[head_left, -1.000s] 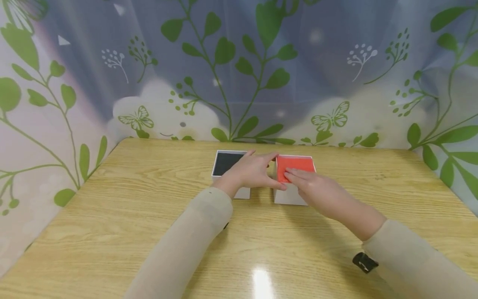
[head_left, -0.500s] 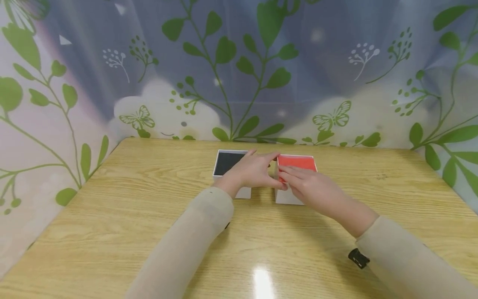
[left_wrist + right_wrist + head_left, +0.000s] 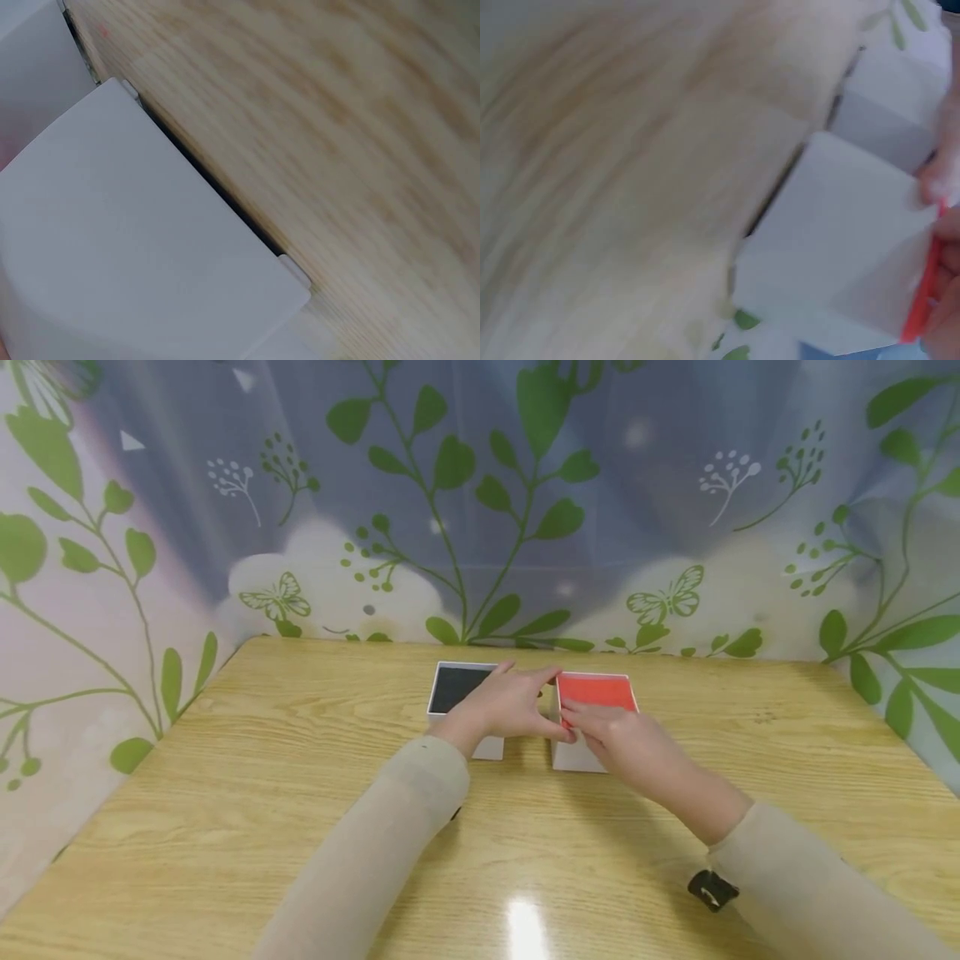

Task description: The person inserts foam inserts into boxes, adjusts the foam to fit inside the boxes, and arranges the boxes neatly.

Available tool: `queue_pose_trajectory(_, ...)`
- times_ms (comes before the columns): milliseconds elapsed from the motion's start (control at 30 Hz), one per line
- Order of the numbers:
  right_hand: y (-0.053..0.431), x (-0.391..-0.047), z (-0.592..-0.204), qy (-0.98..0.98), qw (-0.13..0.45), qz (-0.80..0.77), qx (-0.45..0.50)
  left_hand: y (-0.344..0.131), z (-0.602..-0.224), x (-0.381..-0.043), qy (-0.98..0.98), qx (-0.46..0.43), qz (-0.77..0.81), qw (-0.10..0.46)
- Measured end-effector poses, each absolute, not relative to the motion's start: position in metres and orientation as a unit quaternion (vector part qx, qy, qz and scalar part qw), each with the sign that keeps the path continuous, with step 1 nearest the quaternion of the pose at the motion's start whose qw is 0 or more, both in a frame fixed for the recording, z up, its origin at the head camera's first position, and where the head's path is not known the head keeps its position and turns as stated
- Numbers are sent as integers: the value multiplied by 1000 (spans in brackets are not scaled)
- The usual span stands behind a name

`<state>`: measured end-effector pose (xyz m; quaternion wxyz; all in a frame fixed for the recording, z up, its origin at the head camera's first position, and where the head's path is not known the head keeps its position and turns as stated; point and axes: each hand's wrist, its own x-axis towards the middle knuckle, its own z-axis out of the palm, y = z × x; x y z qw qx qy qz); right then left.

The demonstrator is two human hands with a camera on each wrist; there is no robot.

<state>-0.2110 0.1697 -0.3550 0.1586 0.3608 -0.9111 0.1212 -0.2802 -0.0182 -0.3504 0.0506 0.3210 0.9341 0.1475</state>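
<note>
Two white boxes stand side by side in the head view. A flat red sheet of material [image 3: 600, 688] fills the top of the right box [image 3: 576, 755], and dark material [image 3: 457, 689] shows in the left box [image 3: 491, 748]. My left hand [image 3: 510, 702] reaches across the left box and grips the right one, thumb at its front and index finger at the back left corner. My right hand [image 3: 637, 747] lies over the right box's front, fingers extended together onto the red material. In the right wrist view a red edge [image 3: 924, 289] shows along the rim beside my fingers.
The boxes stand on a wood-grain table [image 3: 300, 810] towards its far edge. Behind and beside the table hangs a curtain [image 3: 487, 527] printed with leaves and butterflies. A black strap-like piece [image 3: 712, 890] hangs by the right sleeve.
My right hand has slid left across the red material, then slightly towards me, towards the box's front left corner. The left hand and both boxes stay in place.
</note>
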Motion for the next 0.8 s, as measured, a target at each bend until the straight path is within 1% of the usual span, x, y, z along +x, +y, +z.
queue_pose_trajectory(167,167,-212,-348,-924,129,167,319,-18,-351,-281,933,324,145,53)
queue_pose_trajectory(400,165,-215,-348,-931,131,125,316,-18,-352,-281,932,326,149,50)
queue_pose_trajectory(500,167,-208,-351,-924,157,79,340,-17,-352,-280,932,326,151,49)
queue_pose_trajectory(633,168,-193,-357,-894,232,14,382,-16,-352,-280,934,321,147,51)
queue_pose_trajectory(700,169,-187,-360,-885,255,-2,390,-16,-352,-281,936,318,142,51)
queue_pose_trajectory(800,167,-181,-362,-889,242,-17,389,-18,-352,-281,938,315,137,53)
